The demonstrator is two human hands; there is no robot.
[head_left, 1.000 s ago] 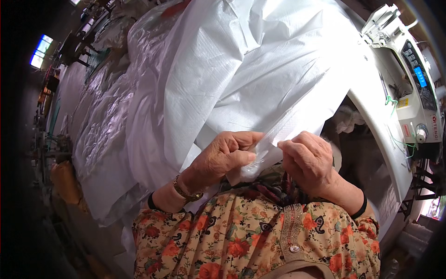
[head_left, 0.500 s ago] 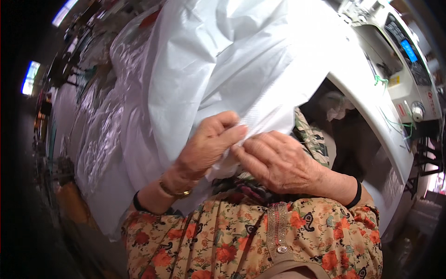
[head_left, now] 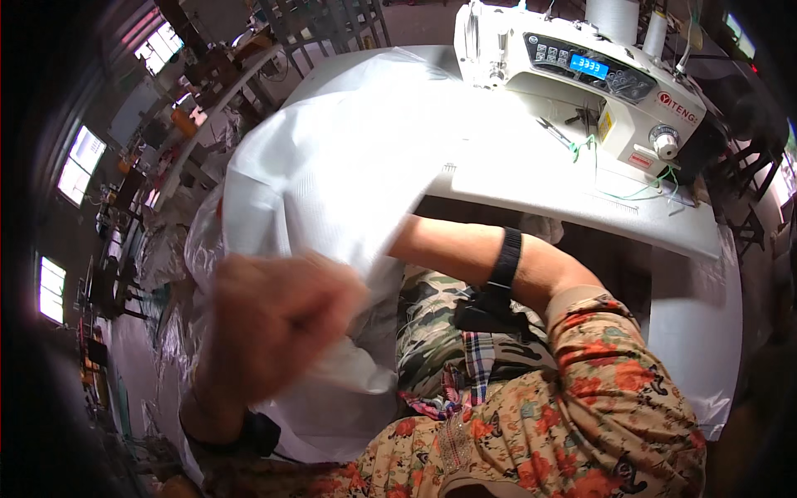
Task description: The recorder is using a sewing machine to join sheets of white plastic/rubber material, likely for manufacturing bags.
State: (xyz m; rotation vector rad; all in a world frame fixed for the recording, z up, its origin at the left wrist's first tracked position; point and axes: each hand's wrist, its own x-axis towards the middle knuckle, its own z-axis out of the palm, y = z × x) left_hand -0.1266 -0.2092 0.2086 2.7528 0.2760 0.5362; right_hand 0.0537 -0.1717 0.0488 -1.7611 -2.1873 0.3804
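Observation:
A large sheet of white fabric (head_left: 332,158) drapes from the sewing machine table down toward my lap. My left hand (head_left: 282,319) is raised in front of its lower part, smeared by motion. Its fingers look curled, but whether they hold any of the fabric cannot be made out. My right forearm (head_left: 452,247), with a black strap on it, reaches left behind the hanging edge of the fabric. That cloth hides my right hand and its fingers. The sewing machine (head_left: 581,79) stands beyond, its lamp lighting the fabric and table brightly.
The pale table edge (head_left: 573,203) curves across in front of me. Green thread (head_left: 585,149) trails beside the machine, with thread cones (head_left: 613,18) on top. Crumpled clear plastic (head_left: 166,249) lies to the left. A chair (head_left: 324,29) stands at the back.
My hands have parted from their pinch at the fabric edge. The left has risen toward me; the right has gone behind the cloth. The view has shifted, showing more of the machine.

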